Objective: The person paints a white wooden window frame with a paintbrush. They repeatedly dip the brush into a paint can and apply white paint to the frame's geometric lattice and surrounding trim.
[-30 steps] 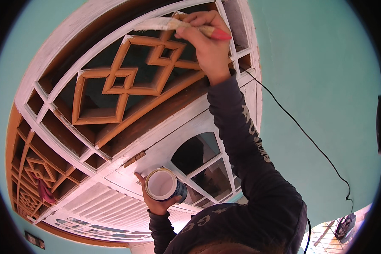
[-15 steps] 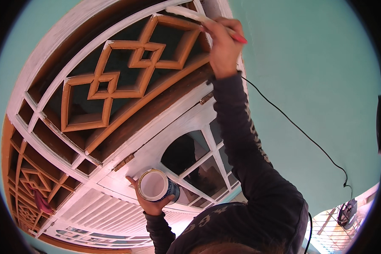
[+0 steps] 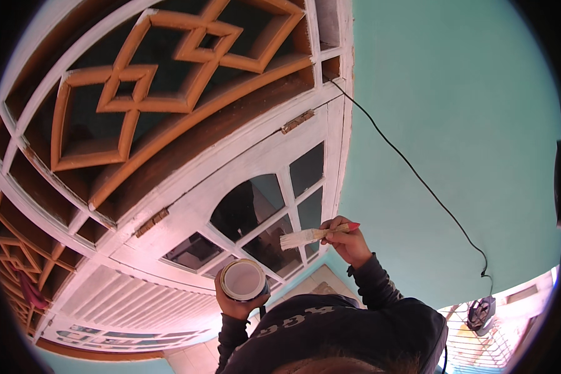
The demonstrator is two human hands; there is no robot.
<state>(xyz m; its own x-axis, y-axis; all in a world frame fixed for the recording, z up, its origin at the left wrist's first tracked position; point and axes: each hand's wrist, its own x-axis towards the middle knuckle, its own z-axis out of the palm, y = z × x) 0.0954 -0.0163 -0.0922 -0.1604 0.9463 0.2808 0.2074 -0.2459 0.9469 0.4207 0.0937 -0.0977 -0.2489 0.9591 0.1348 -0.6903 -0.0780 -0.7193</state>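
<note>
My left hand [image 3: 229, 304] is wrapped round a paint can [image 3: 267, 288] whose open top shows a pale inside. To the right, my right hand [image 3: 350, 245] grips a paintbrush [image 3: 303, 238] by its red-tipped wooden handle. White paint coats the bristles, which point left, above and to the right of the can and apart from it. Behind the brush stands a white door [image 3: 255, 159] with glass panes. Over the door is a wooden lattice [image 3: 196, 100] of brown diamond shapes, set in a white-painted frame [image 3: 126, 225].
A black cable [image 3: 411, 165] runs down the turquoise wall [image 3: 455, 93] to a dark device [image 3: 480, 313] by a bright grille [image 3: 461, 349]. Metal hinges [image 3: 298, 121] join the door to its frame. At the far left, a dark red cloth [image 3: 30, 290] hangs on more brown lattice.
My right hand has come down with the paintbrush from the top of the white frame to near the can. The can has shifted slightly right in view, and the lattice has slid up and left.
</note>
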